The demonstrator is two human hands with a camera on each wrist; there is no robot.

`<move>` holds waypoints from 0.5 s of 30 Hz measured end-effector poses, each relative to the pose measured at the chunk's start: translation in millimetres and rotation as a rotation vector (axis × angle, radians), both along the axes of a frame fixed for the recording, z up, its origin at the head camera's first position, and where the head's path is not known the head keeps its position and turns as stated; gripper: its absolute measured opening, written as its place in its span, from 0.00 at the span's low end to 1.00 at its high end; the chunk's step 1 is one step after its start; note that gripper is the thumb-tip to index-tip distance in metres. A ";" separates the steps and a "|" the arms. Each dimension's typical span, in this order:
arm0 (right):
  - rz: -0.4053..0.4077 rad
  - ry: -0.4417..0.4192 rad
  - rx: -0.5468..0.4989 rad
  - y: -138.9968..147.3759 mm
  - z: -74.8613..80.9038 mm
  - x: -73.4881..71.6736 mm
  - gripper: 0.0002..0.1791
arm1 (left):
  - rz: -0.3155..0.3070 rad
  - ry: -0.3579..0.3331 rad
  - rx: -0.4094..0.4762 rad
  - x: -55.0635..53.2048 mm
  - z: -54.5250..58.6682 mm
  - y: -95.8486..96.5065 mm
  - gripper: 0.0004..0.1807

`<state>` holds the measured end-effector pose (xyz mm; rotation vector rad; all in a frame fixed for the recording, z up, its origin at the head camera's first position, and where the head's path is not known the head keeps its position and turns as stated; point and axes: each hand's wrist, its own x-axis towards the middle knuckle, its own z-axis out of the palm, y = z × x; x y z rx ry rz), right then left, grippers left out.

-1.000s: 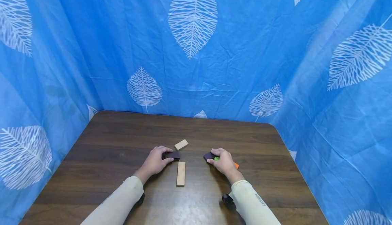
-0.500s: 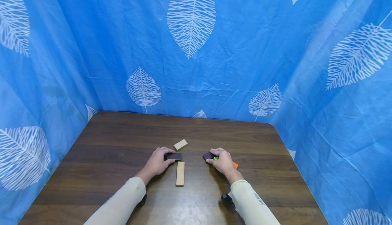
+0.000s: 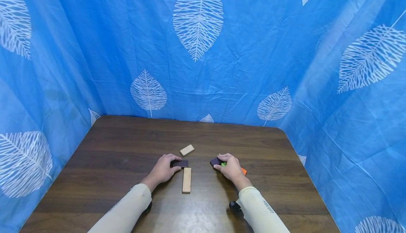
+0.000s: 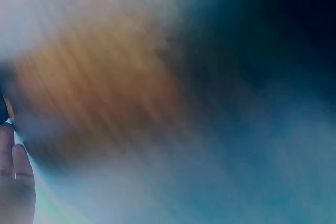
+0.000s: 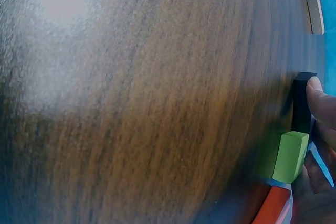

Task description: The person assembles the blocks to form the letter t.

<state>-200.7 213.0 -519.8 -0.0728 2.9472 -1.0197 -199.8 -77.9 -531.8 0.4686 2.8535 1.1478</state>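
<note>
My left hand pinches a dark rectangular block between thumb and fingers, low over the table. The block's near edge lies right at the far end of a long pale wooden block. Farther back is a second pale block, set at an angle. My right hand holds another dark block by its sides. Close behind that one, partly under the hand, are a green block and an orange block. In the left wrist view, blurred, only some fingers show at the left edge.
The brown wood-grain table has rounded far corners and a bright glare patch near its front. Blue curtains with white leaf prints surround its back and sides. A black device sits under the right sleeve.
My left hand has slid its dark block slightly right and nearer, up to the end of the long pale block. My right hand has stayed in place on its block.
</note>
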 end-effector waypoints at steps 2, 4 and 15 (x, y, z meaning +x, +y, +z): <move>0.002 0.002 0.001 -0.2 -0.2 0.0 0.26 | -0.002 -0.007 -0.008 0.4 0.5 -0.2 0.15; 0.006 0.004 0.005 -0.2 -0.2 0.0 0.26 | 0.002 -0.016 -0.010 0.8 1.1 0.0 0.16; -0.003 0.005 0.006 -0.4 0.5 0.0 0.26 | -0.012 -0.047 0.017 1.3 3.3 6.7 0.24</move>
